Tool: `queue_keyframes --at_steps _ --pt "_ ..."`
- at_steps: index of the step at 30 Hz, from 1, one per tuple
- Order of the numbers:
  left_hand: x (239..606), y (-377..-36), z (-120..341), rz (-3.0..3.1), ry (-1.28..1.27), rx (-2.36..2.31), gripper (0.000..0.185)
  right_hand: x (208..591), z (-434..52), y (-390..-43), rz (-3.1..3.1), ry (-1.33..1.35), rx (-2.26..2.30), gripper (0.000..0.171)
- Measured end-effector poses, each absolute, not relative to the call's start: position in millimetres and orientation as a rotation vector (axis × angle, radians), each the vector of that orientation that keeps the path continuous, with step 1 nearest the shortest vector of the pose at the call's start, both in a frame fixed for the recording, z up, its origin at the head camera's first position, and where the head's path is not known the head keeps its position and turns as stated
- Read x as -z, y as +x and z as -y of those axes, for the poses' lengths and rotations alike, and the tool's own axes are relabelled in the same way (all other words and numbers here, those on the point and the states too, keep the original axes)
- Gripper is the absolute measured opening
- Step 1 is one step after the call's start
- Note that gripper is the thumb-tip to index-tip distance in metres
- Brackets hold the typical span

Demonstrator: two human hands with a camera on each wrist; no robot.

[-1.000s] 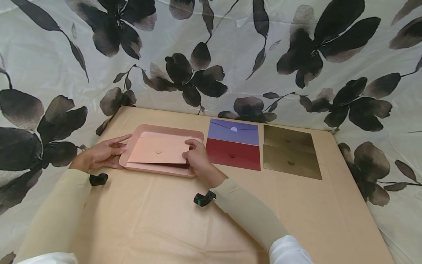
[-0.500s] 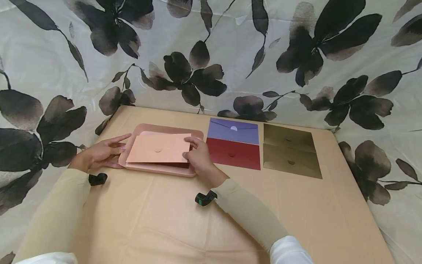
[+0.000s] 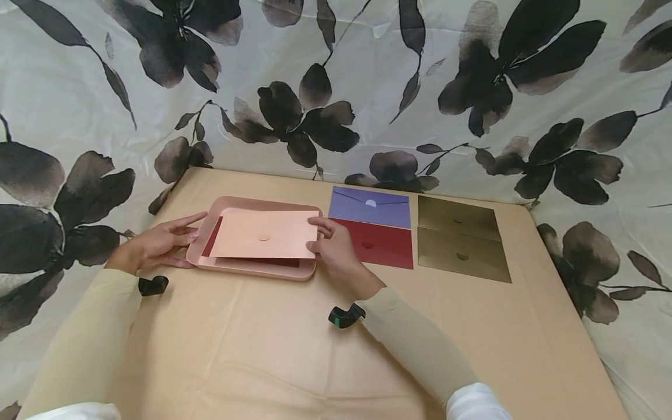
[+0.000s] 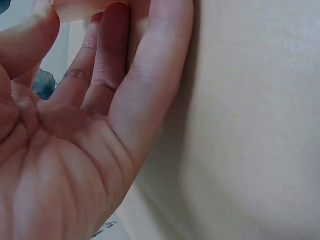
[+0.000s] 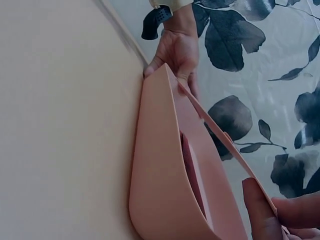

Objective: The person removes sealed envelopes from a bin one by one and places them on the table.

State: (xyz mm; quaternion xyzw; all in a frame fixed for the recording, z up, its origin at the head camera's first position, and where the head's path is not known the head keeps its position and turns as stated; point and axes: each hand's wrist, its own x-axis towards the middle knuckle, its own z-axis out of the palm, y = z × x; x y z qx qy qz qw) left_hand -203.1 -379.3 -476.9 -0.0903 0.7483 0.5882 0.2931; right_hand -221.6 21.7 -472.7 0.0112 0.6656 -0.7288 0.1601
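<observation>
A pink tray (image 3: 252,272) lies at the left of the table. My left hand (image 3: 157,246) grips its left end, thumb at the rim and fingers along the outer side; the left wrist view shows a corner of the tray (image 4: 85,7) by the fingertips. My right hand (image 3: 340,249) pinches the right edge of a peach envelope (image 3: 262,233) between thumb and fingers. This envelope is tilted over the tray, its near edge raised. Beneath it a dark red envelope (image 3: 213,236) lies in the tray, mostly hidden.
Right of the tray lie a blue-violet envelope (image 3: 367,205) and a dark red envelope (image 3: 380,244), one in front of the other. Two olive-gold envelopes (image 3: 459,217) lie further right. A floral curtain (image 3: 388,70) hangs behind the table (image 3: 252,361).
My right hand has drawn the peach envelope to the right, uncovering the left end of the dark red envelope in the tray. My left hand stays at the tray's end.
</observation>
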Motion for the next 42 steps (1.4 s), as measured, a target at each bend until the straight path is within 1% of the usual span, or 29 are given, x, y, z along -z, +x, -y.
queue_keyframes --at_steps 12,42 --pt "478 -201 381 -1.971 -0.241 -1.606 0.077 467 -49 -225 -1.925 0.06 2.042 0.057" --pt "481 -202 380 -1.987 -0.247 -1.606 0.075 464 -87 -226 -1.911 0.137 2.04 0.055"
